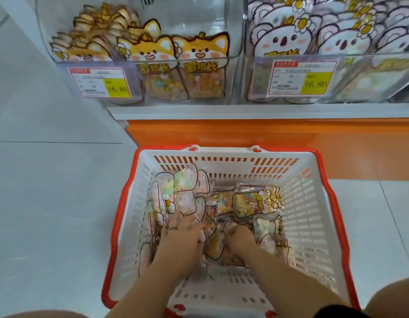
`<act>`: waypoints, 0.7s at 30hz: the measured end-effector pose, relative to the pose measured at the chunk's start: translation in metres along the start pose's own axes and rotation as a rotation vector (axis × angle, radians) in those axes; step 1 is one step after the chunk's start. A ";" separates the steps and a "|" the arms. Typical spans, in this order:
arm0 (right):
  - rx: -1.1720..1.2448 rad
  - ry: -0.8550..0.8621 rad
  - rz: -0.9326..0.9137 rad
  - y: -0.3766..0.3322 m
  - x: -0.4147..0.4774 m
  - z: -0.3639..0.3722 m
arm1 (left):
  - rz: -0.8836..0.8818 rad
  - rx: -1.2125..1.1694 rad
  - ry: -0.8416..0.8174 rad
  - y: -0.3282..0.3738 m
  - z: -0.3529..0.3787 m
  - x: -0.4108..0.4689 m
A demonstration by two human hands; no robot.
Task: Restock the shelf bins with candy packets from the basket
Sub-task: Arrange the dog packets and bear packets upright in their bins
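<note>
A white basket (313,203) with an orange rim stands on the floor below the shelf. Several candy packets (183,193) lie heaped inside, among them a yellow fox packet (254,201) on its side. Both of my hands are down in the heap. My left hand (183,230) lies spread over pink-and-white packets, its fingertips among them. My right hand (239,236) is dug in between packets, with its fingers hidden. On the shelf, a clear bin (139,72) holds fox packets and the bin to its right (336,70) holds koala packets.
Each bin carries a price tag (100,82) reading 16.80 on its front. The white shelf edge (244,112) and an orange base panel (267,134) sit just behind the basket. Pale floor tiles surround the basket. My knees show at the bottom corners.
</note>
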State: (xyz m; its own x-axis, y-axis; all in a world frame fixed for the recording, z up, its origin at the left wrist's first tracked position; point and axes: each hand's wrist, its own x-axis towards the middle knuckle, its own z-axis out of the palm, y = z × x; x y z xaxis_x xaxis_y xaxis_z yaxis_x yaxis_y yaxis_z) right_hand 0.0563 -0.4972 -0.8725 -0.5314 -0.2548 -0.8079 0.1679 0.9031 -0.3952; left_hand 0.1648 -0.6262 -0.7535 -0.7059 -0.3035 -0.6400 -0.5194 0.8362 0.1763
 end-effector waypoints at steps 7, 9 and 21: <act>0.420 0.172 -0.027 -0.031 -0.026 -0.073 | -0.068 -0.045 0.171 0.010 -0.023 0.008; 0.461 0.274 -0.174 -0.036 -0.041 -0.098 | -0.092 -0.316 0.256 0.010 -0.032 0.015; 0.102 0.235 -0.976 -0.042 -0.112 -0.045 | -0.393 -1.424 0.091 0.024 -0.039 0.027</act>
State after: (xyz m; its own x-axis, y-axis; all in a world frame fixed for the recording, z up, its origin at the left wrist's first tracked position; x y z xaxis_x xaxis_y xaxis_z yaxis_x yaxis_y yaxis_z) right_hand 0.0711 -0.4910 -0.7457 -0.6226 -0.7825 -0.0087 -0.3634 0.2989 -0.8824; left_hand 0.1145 -0.6318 -0.7370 -0.4109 -0.4706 -0.7808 -0.6662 -0.4296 0.6095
